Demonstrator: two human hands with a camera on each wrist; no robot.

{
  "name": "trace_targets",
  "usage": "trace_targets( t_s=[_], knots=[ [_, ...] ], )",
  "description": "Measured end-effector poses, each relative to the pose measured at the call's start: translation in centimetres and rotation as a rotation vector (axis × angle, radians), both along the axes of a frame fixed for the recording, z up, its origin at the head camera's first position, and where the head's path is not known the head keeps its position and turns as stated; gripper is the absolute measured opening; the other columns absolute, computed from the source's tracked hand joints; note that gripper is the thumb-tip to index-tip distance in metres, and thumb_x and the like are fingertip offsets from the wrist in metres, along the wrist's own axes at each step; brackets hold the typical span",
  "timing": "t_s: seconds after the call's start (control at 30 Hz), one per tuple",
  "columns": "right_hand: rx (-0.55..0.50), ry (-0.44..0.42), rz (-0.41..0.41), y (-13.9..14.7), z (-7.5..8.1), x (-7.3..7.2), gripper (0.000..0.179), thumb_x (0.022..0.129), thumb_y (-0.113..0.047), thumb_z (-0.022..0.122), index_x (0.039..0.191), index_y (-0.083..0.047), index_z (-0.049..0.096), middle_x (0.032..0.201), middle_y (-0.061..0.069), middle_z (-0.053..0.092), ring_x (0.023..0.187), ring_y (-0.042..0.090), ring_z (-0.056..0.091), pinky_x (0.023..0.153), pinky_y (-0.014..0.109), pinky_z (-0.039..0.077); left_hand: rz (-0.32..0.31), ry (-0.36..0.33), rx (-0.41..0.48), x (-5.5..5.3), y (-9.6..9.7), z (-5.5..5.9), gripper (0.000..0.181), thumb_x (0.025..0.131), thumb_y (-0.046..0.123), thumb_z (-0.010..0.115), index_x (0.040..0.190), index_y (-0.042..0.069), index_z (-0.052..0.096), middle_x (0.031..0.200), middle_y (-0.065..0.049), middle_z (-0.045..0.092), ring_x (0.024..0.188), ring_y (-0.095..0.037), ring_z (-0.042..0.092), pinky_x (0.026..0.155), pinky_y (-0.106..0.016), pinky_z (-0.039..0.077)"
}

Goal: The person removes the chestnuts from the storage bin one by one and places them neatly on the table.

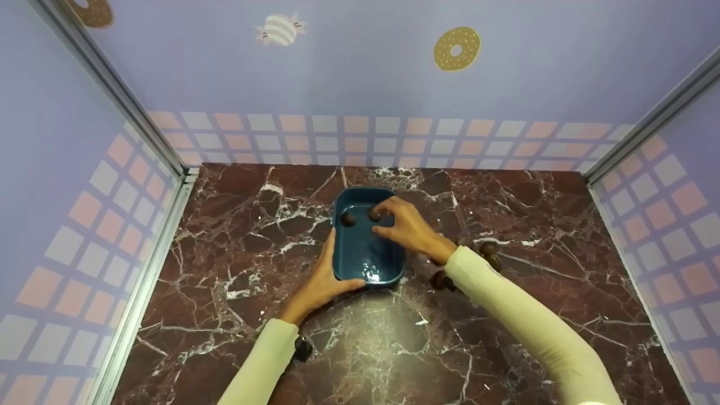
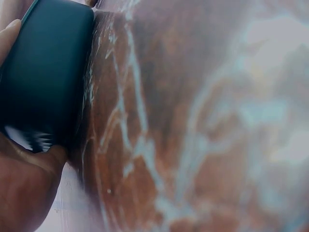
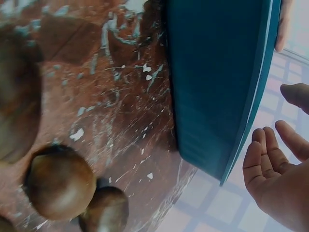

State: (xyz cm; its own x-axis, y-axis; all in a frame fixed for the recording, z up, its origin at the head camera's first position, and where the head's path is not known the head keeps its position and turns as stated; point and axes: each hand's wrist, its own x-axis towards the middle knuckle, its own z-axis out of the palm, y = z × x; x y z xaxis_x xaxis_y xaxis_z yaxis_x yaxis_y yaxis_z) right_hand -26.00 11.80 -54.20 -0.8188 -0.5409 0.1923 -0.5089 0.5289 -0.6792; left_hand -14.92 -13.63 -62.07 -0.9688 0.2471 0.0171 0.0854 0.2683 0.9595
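Observation:
A deep blue rectangular dish [image 1: 368, 253] stands on the marble surface, its long side running away from me. My left hand [image 1: 323, 281] holds its near left corner, with fingers along the left wall and thumb on the near rim. Two brown chestnuts [image 1: 349, 219] lie inside toward the far end. Over the dish's right side reaches my right hand [image 1: 408, 228], index fingertip right at the second chestnut [image 1: 374, 213]. In the right wrist view, a gap shows between that hand's thumb [image 3: 294, 95] and fingers, and nothing sits in it.
More glossy chestnuts [image 3: 60, 183] lie right of the dish, partly hidden under the right forearm in the head view. A small black object [image 1: 304, 350] shows beside the left sleeve. Patterned panels border the marble surface [image 1: 242, 253] at the back and both sides.

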Motion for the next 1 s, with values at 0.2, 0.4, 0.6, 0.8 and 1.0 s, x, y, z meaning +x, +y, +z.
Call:
trace_targets(
  t_s=[0.2, 0.4, 0.6, 0.8, 1.0],
  knots=[
    [0.052, -0.023, 0.018, -1.2, -0.5, -0.7, 0.040, 0.095, -0.013, 0.088, 0.128, 0.007, 0.074, 0.121, 0.024, 0.070, 0.111, 0.043, 0.069, 0.099, 0.052, 0.057, -0.004, 0.014, 0.017, 0.2, 0.5, 1.0, 0.139, 0.083, 0.010, 0.096, 0.178, 0.010, -0.005, 0.184, -0.020, 0.000, 0.167, -0.043, 0.011, 0.132, -0.063, 0.014],
    [0.112, -0.033, 0.030, -2.3, -0.8, -1.5, 0.044, 0.095, -0.015, 0.089, 0.130, 0.006, 0.074, 0.118, 0.022, 0.070, 0.106, 0.037, 0.068, 0.096, 0.050, 0.058, -0.030, 0.001, 0.040, 1.1, 0.4, 4.2, 0.135, 0.083, 0.013, 0.096, 0.176, 0.001, -0.002, 0.182, -0.026, 0.002, 0.166, -0.048, 0.012, 0.131, -0.066, 0.015],
    [0.190, -0.056, 0.053, -3.3, -0.6, -2.3, 0.048, 0.095, -0.019, 0.089, 0.133, 0.005, 0.074, 0.122, 0.022, 0.070, 0.109, 0.037, 0.071, 0.096, 0.049, 0.060, -0.028, -0.002, 0.024, 0.2, 0.3, 1.4, 0.141, 0.083, 0.021, 0.098, 0.178, 0.015, -0.006, 0.184, -0.015, -0.002, 0.168, -0.041, 0.007, 0.131, -0.066, 0.013],
    [0.297, -0.069, 0.090, -4.2, -0.8, -2.9, 0.048, 0.096, -0.021, 0.087, 0.135, 0.003, 0.073, 0.126, 0.022, 0.070, 0.113, 0.037, 0.069, 0.098, 0.052, 0.058, -0.035, -0.004, 0.008, 0.1, 0.1, 0.2, 0.141, 0.085, 0.035, 0.098, 0.179, 0.025, -0.007, 0.185, -0.007, -0.004, 0.169, -0.034, 0.003, 0.132, -0.063, 0.013],
    [0.295, -0.077, 0.113, -5.5, -1.8, -4.4, 0.048, 0.095, -0.020, 0.087, 0.136, 0.001, 0.072, 0.126, 0.019, 0.071, 0.113, 0.036, 0.069, 0.095, 0.054, 0.058, -0.035, 0.006, -0.009, 0.0, -0.2, 0.0, 0.143, 0.084, 0.038, 0.099, 0.179, 0.026, -0.008, 0.185, -0.005, -0.004, 0.169, -0.032, 0.004, 0.132, -0.062, 0.014]
  ],
)
